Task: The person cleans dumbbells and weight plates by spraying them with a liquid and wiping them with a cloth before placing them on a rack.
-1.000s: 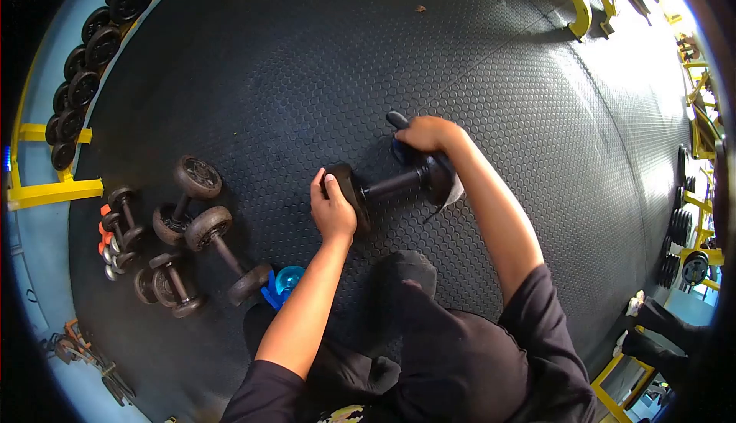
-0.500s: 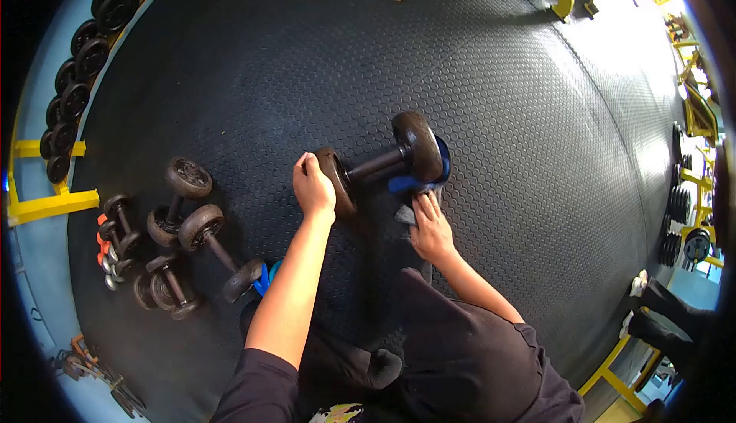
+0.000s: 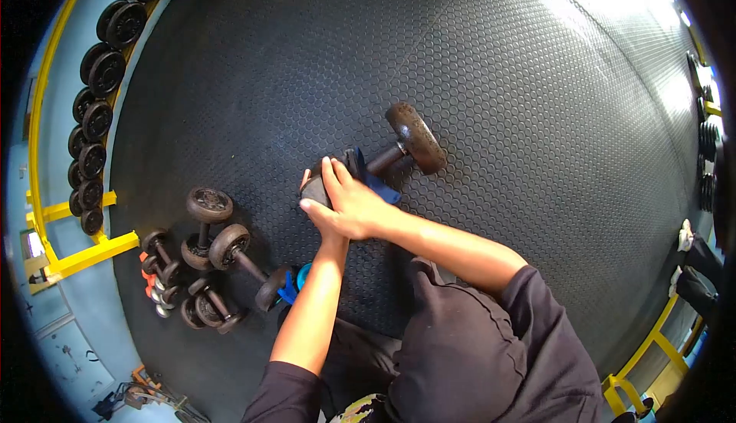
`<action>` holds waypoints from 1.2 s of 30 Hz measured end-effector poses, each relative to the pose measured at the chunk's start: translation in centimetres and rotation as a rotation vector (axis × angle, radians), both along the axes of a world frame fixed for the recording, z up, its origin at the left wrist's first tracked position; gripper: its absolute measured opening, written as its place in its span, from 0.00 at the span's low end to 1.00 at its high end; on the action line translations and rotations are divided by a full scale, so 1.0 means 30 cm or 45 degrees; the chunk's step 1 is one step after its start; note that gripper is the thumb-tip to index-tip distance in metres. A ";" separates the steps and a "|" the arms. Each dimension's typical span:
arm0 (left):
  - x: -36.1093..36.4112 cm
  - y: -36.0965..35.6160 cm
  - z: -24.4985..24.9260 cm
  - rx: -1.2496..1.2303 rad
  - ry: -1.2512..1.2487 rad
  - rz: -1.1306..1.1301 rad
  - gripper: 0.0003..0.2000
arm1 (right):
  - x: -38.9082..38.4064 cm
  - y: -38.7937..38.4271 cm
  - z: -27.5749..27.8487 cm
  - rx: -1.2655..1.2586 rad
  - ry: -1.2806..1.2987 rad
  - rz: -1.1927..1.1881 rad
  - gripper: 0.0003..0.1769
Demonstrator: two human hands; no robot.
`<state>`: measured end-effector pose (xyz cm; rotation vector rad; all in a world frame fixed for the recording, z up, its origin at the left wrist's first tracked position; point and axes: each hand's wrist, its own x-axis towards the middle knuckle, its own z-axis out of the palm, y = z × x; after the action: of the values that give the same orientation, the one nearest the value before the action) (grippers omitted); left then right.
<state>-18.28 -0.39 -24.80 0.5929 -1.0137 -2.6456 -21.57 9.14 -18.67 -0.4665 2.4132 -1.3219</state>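
A large dark dumbbell (image 3: pixel 420 139) lies slanted on the black textured floor in front of the knees. My left hand (image 3: pixel 326 227), mostly hidden under the other, rests at its near-left head. My right hand (image 3: pixel 351 201) crosses over it and presses a grey cloth (image 3: pixel 315 191) against that head, fingers curved round it. A blue cloth (image 3: pixel 379 187) hangs at the handle, beside the right hand. The far-right head touches nothing but the floor and its handle.
Several worn dumbbells (image 3: pixel 248 264) lie at the left, with a blue cloth (image 3: pixel 287 288) by one head. A yellow rack (image 3: pixel 96 253) with black plates (image 3: pixel 107 73) stands further left. A person's shoes and dark legs (image 3: pixel 698 270) show at the right edge.
My right hand has moved left with the cloth, from the dumbbell's right head to its left head, and now overlaps my left hand. The view has shifted.
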 end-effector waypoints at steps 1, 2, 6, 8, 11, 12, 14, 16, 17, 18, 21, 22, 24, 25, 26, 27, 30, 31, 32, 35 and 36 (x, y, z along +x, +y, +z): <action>-0.009 -0.042 -0.048 -0.364 -0.128 -0.141 0.25 | -0.070 0.015 0.078 -0.050 -0.323 0.040 0.61; -0.015 -0.083 -0.094 -0.725 -0.258 -0.281 0.28 | -0.122 -0.007 0.057 -0.080 -0.430 0.006 0.63; -0.023 0.030 0.065 -1.451 -0.400 0.022 0.24 | -0.315 -0.082 -0.073 0.129 -0.965 -0.092 0.66; -0.018 0.037 0.084 -1.538 -0.387 0.021 0.26 | -0.360 -0.091 -0.099 0.015 -1.114 -0.105 0.61; -0.025 -0.005 0.022 -1.252 -0.378 -0.021 0.23 | -0.276 -0.084 -0.069 -0.035 -0.854 -0.128 0.55; -0.033 -0.006 0.021 -1.252 -0.387 -0.022 0.23 | -0.217 -0.090 -0.074 -0.182 -0.696 -0.220 0.50; -0.040 0.003 0.024 -0.839 -0.236 -0.038 0.21 | -0.100 -0.059 -0.090 -0.337 -0.300 -0.185 0.44; -0.059 -0.043 -0.003 -1.057 -0.239 -0.157 0.21 | -0.006 -0.023 -0.082 -0.510 -0.170 -0.195 0.41; -0.065 -0.066 -0.003 -1.166 -0.248 -0.176 0.21 | 0.041 -0.007 -0.085 -0.596 -0.110 -0.223 0.38; -0.076 -0.075 -0.004 -1.274 -0.254 -0.188 0.21 | 0.071 0.014 -0.076 -0.629 -0.134 -0.248 0.36; -0.150 -0.067 0.035 -1.005 -0.483 -0.182 0.21 | 0.166 0.066 -0.149 -0.717 -0.098 -0.299 0.33; -0.168 -0.041 0.110 -0.981 -0.593 -0.181 0.21 | 0.190 0.077 -0.166 -0.738 -0.178 -0.324 0.33; -0.206 -0.058 0.108 -0.951 -0.645 -0.198 0.21 | 0.198 0.072 -0.199 -0.730 -0.361 -0.428 0.30; -0.221 -0.072 0.102 -0.921 -0.702 -0.219 0.21 | 0.189 0.060 -0.252 -0.873 -0.435 -0.452 0.29; -0.235 -0.086 0.097 -0.921 -0.705 -0.215 0.21 | 0.183 0.048 -0.303 -1.017 -0.509 -0.473 0.29; -0.261 -0.084 0.120 -0.896 -0.718 -0.237 0.21 | 0.165 0.037 -0.309 -0.940 -0.326 -0.451 0.28; -0.267 -0.073 0.149 -0.765 -0.870 -0.257 0.21 | 0.177 0.009 -0.306 -1.161 -0.576 -0.630 0.29; -0.272 -0.082 0.128 -0.794 -0.862 -0.262 0.21 | 0.169 0.002 -0.308 -1.163 -0.573 -0.626 0.29; -0.280 -0.097 0.110 -0.825 -0.857 -0.268 0.22 | 0.155 -0.006 -0.314 -1.049 -0.585 -0.666 0.27; -0.397 -0.154 0.343 0.040 -1.384 -0.372 0.20 | 0.071 0.033 -0.401 -0.845 -0.597 -0.527 0.22; -0.359 -0.135 0.296 0.048 -1.389 -0.365 0.20 | 0.019 0.059 -0.406 -0.789 -0.779 -0.380 0.23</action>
<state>-29.04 -4.43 -15.92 2.1582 -1.3365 -2.4802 -21.00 10.90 -30.85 0.1615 1.5879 -1.9890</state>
